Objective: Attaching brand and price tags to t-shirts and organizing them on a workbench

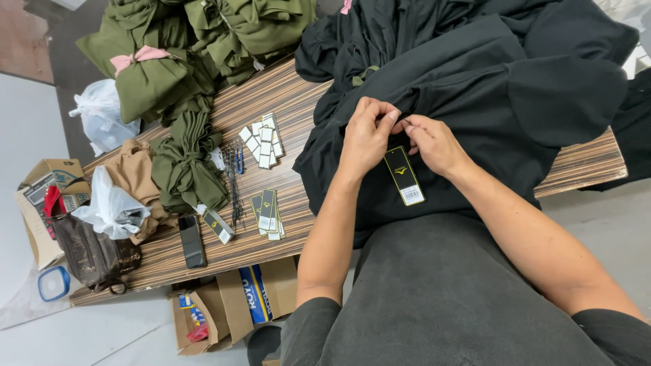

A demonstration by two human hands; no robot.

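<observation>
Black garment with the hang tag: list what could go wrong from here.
1. Both hands, left hand and right hand, pinch at the top of the hang tag; the black garment might get snagged or the tag slip loose.
2. The garment is bunched, so the tag may end up fixed through the wrong fold.
3. The spare tags lie near the table edge and could be swept off.
</observation>
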